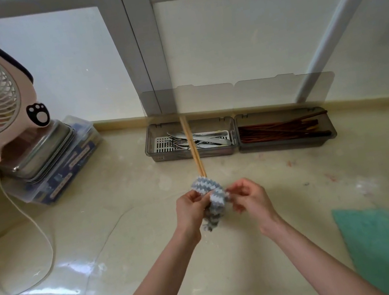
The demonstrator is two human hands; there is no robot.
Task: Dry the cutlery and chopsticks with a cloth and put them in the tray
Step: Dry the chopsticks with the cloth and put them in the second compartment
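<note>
At the front right corner of the worktop (121,211) lies a green cloth (377,245), out of use. Further in, above the middle of the worktop, both hands work a grey-and-white striped cloth (208,191). The left hand (189,208) has its fingers curled round the bunched lower part, and the right hand (248,198) pinches the fold at the top with bent fingertips. A pair of pale chopsticks (193,147) sticks out of the cloth, pointing away from the person. Their near ends are wrapped and hidden, so which hand bears them through the fabric cannot be told. This looks like the drying step for this pair, with only the wrapped ends being rubbed. The next move probably calls for drawing the cloth along the bare shafts. The pair then has to go right, since at the back edge the cutlery tray (153,151) holds forks and knives (199,137), and the tray beside it (288,145) holds dark chopsticks (283,128). Both clear lids stand raised, so nothing needs opening first.
</note>
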